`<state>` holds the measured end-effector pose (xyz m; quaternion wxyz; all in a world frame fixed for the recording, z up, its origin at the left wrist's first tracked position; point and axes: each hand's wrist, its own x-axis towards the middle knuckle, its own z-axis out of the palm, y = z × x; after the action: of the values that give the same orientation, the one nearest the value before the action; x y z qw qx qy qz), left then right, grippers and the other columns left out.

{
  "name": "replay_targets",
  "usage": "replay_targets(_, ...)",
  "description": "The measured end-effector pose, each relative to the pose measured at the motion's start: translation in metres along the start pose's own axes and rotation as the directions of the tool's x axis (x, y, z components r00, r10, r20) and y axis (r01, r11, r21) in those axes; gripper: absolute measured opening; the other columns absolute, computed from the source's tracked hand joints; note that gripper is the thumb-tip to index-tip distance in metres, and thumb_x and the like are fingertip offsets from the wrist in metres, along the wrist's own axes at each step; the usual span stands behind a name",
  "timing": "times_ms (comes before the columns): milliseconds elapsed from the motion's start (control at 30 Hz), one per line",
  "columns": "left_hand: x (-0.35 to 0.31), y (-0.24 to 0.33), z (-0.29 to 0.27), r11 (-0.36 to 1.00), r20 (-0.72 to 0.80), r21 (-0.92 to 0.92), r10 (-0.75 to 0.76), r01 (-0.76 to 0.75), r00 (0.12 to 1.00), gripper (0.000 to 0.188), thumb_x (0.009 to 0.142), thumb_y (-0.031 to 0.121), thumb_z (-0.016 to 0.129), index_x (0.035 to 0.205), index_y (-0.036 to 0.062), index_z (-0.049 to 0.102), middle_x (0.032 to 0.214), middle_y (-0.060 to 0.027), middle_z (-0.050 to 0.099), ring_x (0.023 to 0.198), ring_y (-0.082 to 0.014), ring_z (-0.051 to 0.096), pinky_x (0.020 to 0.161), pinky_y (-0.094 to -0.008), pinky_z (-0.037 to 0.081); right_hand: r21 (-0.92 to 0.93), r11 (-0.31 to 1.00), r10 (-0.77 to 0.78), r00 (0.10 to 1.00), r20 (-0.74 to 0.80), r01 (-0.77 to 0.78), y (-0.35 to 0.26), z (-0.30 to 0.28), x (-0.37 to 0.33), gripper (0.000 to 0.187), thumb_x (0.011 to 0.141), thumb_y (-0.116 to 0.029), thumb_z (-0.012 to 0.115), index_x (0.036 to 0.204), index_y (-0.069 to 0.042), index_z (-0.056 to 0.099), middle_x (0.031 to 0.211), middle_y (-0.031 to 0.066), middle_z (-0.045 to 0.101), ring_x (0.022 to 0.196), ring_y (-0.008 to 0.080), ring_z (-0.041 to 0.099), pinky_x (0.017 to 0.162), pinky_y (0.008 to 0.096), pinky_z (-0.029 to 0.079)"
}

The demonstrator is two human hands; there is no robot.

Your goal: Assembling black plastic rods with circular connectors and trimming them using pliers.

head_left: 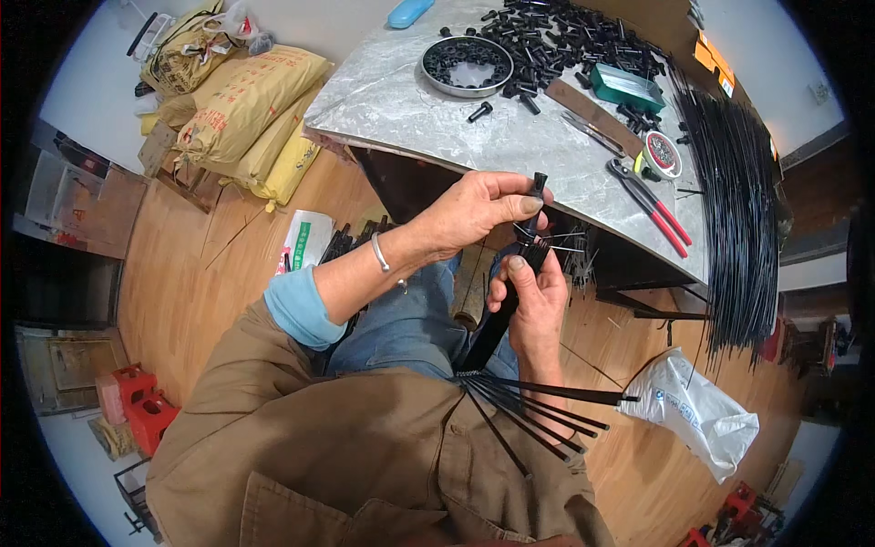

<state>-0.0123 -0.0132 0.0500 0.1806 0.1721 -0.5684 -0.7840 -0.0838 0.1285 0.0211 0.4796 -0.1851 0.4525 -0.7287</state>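
Note:
What looks like a black umbrella frame (493, 337) stands slanted between my knees. Its ribs (547, 421) fan out over my lap at the lower end. My left hand (483, 210) is closed, thumb and fingers pinching a small black fitting (540, 185) at the frame's upper end. Just below, my right hand (536, 296) wraps round the upper part of the frame, thumb pressed against it. Thin metal rods (565, 242) stick out sideways between the hands. How the fitting joins the frame is hidden by my fingers.
The grey table (392, 100) ahead carries a pile of black fittings (583, 41), a round metal tray (467, 66), a green box (627, 88), red-handled cutters (649, 208) and long black rods (738, 210). Yellow sacks (246, 109) lie left; a white bag (693, 410) sits right.

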Motion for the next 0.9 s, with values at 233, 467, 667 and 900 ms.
replay_targets(233, -0.002, -0.008, -0.012, 0.946, 0.153, -0.297, -0.084, 0.127, 0.985, 0.036, 0.093, 0.024, 0.058, 0.120, 0.0004, 0.056, 0.104, -0.0116, 0.065, 0.098, -0.0165, 0.060, 0.089, -0.0318, 0.047, 0.124, 0.987, 0.085, 0.989, 0.118, -0.100, 0.000, -0.004, 0.003, 0.020, 0.089, -0.017, 0.065, 0.098, -0.003, 0.054, 0.078, 0.0057, 0.055, 0.057, 0.0139, 0.054, 0.047, 0.0259, 0.044)
replay_targets(467, -0.014, 0.001, 0.004, 0.992, 0.003, -0.105, -0.063, 0.063, 0.998, 0.049, 0.094, 0.034, 0.056, 0.126, -0.0020, 0.051, 0.109, -0.0110, 0.063, 0.098, -0.0157, 0.059, 0.088, -0.0323, 0.047, 0.103, 0.993, 0.058, 0.997, 0.050, -0.063, 0.001, -0.005, 0.002, 0.019, 0.089, -0.016, 0.064, 0.099, -0.003, 0.055, 0.076, 0.0050, 0.056, 0.058, 0.0129, 0.055, 0.047, 0.0255, 0.044)
replay_targets(667, -0.028, 0.000, 0.007, 0.978, -0.070, 0.094, -0.178, 0.184, 0.982, 0.039, 0.081, 0.010, 0.072, 0.115, -0.0010, 0.057, 0.103, -0.0056, 0.063, 0.091, -0.0103, 0.059, 0.080, -0.0267, 0.050, 0.026, 0.996, 0.082, 0.996, 0.036, -0.083, 0.002, -0.006, 0.002, 0.018, 0.090, -0.014, 0.063, 0.104, -0.003, 0.058, 0.076, 0.0018, 0.059, 0.062, 0.0126, 0.059, 0.055, 0.0254, 0.050)
replay_targets(900, -0.036, -0.009, 0.014, 0.993, -0.082, 0.091, -0.061, 0.069, 0.995, 0.037, 0.082, 0.009, 0.070, 0.115, -0.0010, 0.057, 0.103, -0.0046, 0.062, 0.093, -0.0107, 0.059, 0.084, -0.0265, 0.049, -0.604, 0.788, -0.052, 0.990, 0.129, 0.120, -0.023, -0.023, 0.005, 0.021, 0.083, -0.018, 0.069, 0.093, 0.000, 0.068, 0.077, 0.0031, 0.066, 0.071, 0.0069, 0.055, 0.065, 0.0259, 0.046)
